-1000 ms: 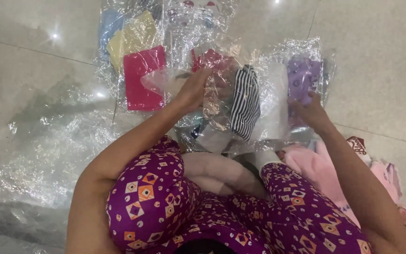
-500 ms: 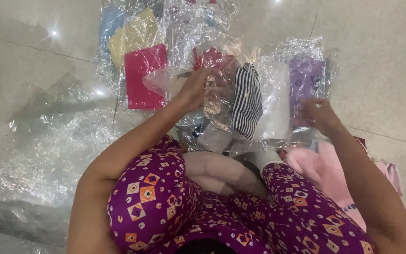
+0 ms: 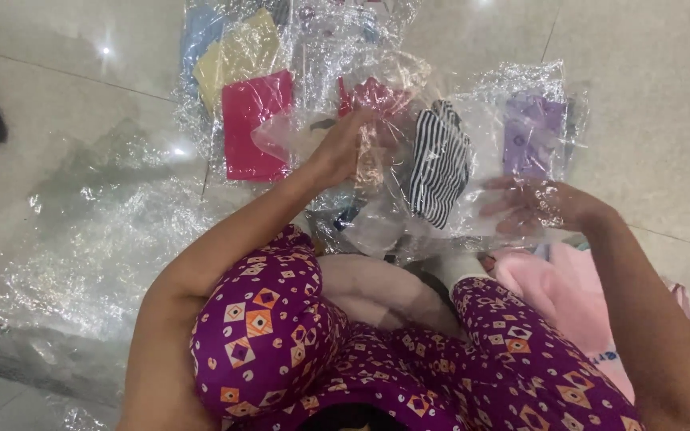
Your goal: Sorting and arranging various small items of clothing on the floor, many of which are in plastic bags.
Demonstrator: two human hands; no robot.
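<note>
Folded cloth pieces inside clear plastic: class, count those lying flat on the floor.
4 clear: blue folded cloth top left, yellow folded cloth beside it, pink folded cloth below, purple folded cloth right. Others may be hidden.

Pale glossy tiled floor with grout lines; bright ceiling-light glints reflect on it, left of the grout line.

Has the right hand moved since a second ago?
Yes. The right hand has dropped from the purple packet to below it, toward the person.
</note>
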